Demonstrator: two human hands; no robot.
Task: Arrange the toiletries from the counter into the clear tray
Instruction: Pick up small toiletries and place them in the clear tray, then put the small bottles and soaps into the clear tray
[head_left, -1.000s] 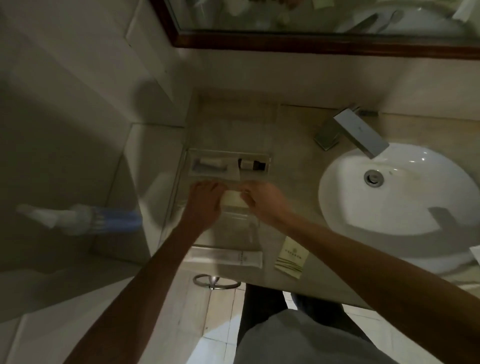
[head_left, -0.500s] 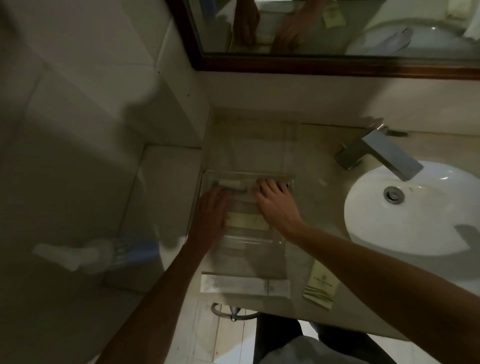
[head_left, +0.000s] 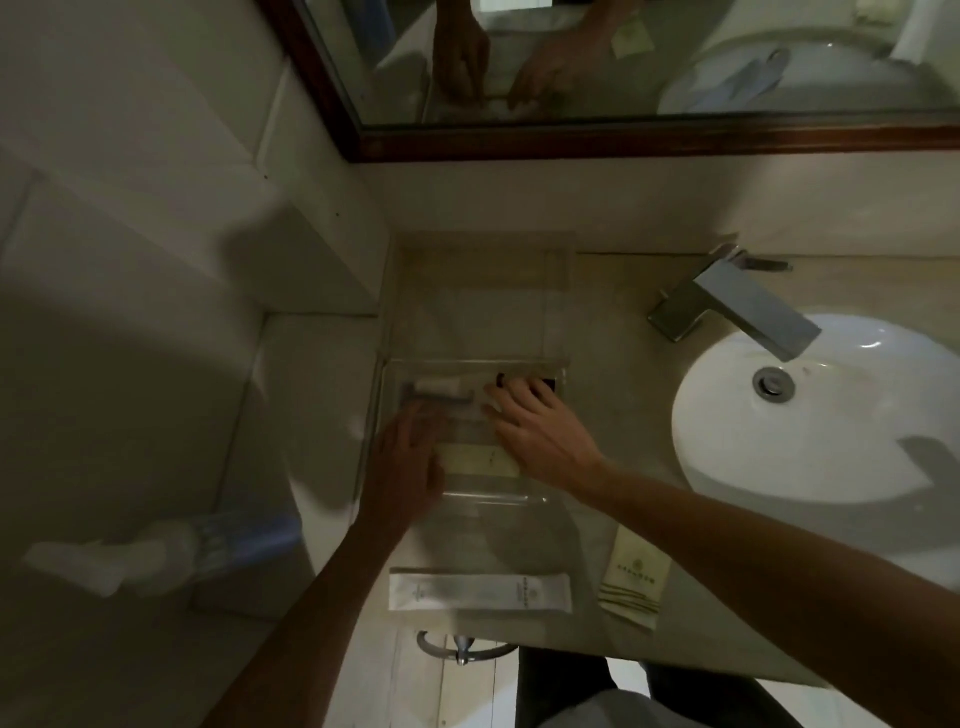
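Clear tray sits on the counter left of the sink. Both hands lie flat inside, grip loose, holding nothing: left hand, right hand. Align items against the far wall, parallel.

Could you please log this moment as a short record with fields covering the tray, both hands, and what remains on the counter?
tray: clear tray on counter, left of sink
in tray: small white tube, pale sachet
left hand: flat inside tray
right hand: reaching to tray's far end
still on counter: long white packet, cream sachet
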